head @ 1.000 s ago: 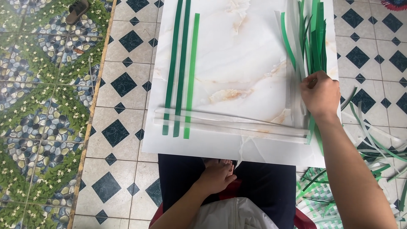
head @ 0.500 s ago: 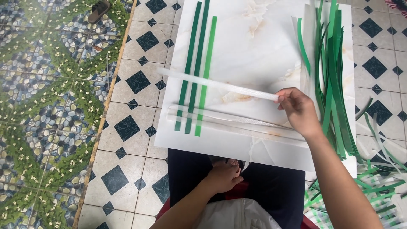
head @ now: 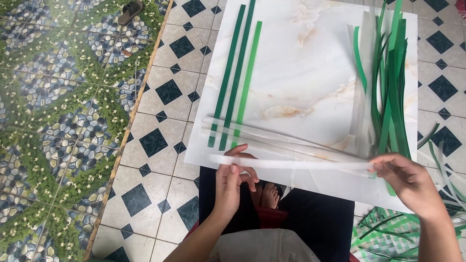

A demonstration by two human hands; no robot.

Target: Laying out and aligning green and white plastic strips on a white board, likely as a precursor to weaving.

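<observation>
A patterned tile floor (head: 160, 92) is filling the view, with a pebble-and-leaf panel (head: 58, 121) lying along its left side. A marble slab (head: 301, 63) is lying on the floor in front of the person, its near edge reaching over the lap. On the slab's right side a bundle of green and white strips (head: 388, 82) is lying lengthwise, pointing away from the person. Three green strips (head: 238, 77) are lying side by side on the slab's left part, also running away from the person. Two white strips (head: 272, 138) are lying crosswise over their near ends. Just in front of these, a single white strip (head: 291, 164) is being held level across the slab's near edge, between both hands. The left hand (head: 235, 182) is pinching the strip's left end, thumb on top and fingers curled beneath. The right hand (head: 405, 182) is gripping the right end with closed fingers, near the bundle. A woven green mat (head: 388, 237) is showing at the lower right. A sandal (head: 130, 10) is lying at the top left.
</observation>
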